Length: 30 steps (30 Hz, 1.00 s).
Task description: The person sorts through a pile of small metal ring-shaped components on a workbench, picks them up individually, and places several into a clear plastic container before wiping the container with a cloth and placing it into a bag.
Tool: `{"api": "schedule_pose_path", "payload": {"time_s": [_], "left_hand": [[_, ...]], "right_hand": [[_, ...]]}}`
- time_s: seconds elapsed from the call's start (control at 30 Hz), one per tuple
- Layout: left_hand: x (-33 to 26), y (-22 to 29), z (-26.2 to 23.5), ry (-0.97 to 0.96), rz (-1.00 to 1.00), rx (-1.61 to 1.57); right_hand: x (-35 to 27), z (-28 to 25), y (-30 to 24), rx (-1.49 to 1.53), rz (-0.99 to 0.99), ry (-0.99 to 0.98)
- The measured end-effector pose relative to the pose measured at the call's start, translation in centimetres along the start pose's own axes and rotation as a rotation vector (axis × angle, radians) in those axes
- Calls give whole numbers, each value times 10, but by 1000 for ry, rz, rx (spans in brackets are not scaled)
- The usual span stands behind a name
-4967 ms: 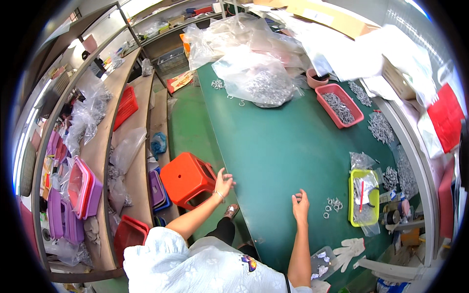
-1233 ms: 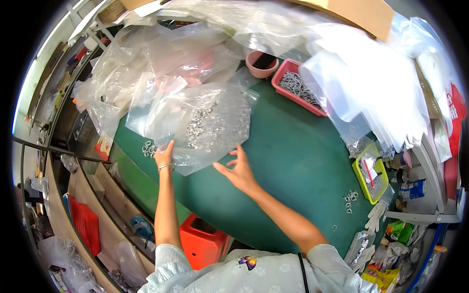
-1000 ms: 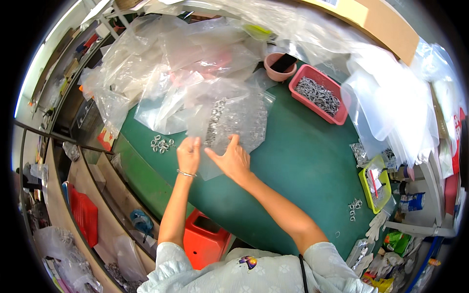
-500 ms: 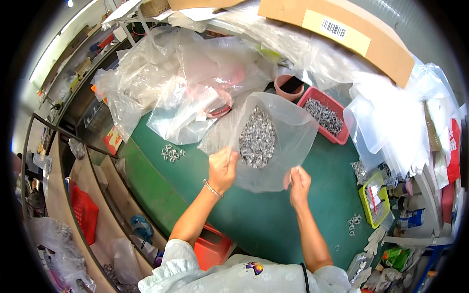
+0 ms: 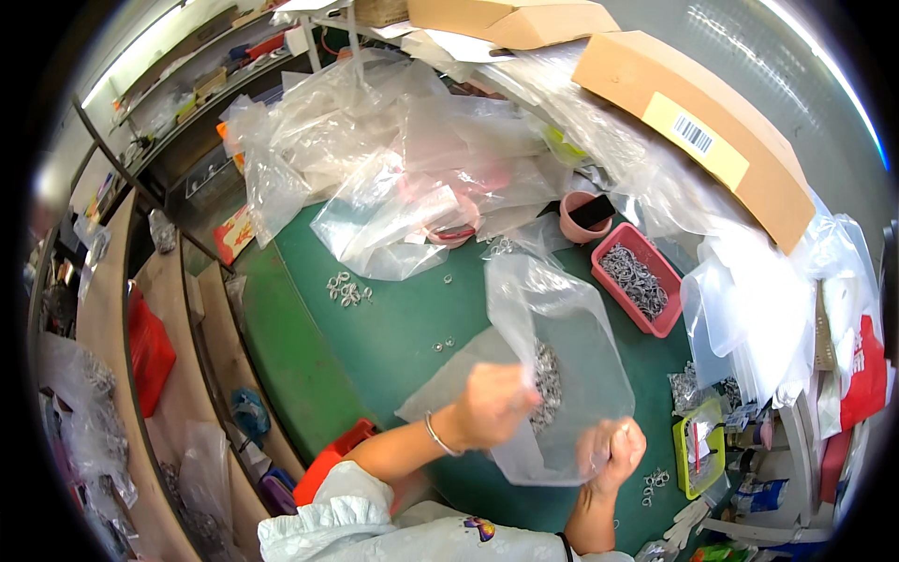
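Note:
A clear plastic bag point(image 5: 585, 328) is held between my two hands above the green table point(image 5: 375, 337). Small grey metal pieces point(image 5: 547, 389) lie bunched inside it, seen through the film. My left hand point(image 5: 496, 405) is closed on the bag's left edge, its fingers slightly blurred. On the near right corner, my right hand point(image 5: 613, 451) grips the film in a fist. Beyond the bag is a pink tray point(image 5: 662, 327) full of similar metal pieces. A loose cluster of small metal rings point(image 5: 347, 289) lies to the left.
Crumpled clear bags point(image 5: 375, 159) cover the table's far side, near a pink pot point(image 5: 573, 227) with a black object on it. At right stand a yellow-green basket point(image 5: 684, 468) and more metal rings point(image 5: 653, 485). A cardboard box point(image 5: 749, 140) sits at far right; wooden shelving point(image 5: 103, 309) is at left.
Both hands have drawn the bag nearer to me and rightward in the picture. The bag is tilted differently, and its metal pieces show as a smaller patch. The view has shifted.

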State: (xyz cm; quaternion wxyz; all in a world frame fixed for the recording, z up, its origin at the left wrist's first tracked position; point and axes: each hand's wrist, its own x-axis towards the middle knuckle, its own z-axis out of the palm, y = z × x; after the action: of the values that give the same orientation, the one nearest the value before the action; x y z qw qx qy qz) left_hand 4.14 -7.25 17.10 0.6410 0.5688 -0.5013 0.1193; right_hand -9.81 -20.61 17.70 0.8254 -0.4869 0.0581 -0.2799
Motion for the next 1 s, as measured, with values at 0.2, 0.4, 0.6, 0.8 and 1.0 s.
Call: {"api": "schedule_pose_path", "payload": {"time_s": [0.2,0.4,0.6,0.8,1.0], "left_hand": [[-42,36,47,-376,-30,-254],[-65,45,60,-611,-266,-349],[-113,-66,-2,90,-871,-53],[-192,-197,-27,-169,-812,920],[-221,-249,-31,-88,-644,778]], "right_hand": [[-51,-46,10,-353,159,44],[-79,-73,3,-340,223,325],[-84,-73,-3,-315,97,352],[-81,-77,1,-398,70,360],[-73,-81,3,-477,35,445]]}}
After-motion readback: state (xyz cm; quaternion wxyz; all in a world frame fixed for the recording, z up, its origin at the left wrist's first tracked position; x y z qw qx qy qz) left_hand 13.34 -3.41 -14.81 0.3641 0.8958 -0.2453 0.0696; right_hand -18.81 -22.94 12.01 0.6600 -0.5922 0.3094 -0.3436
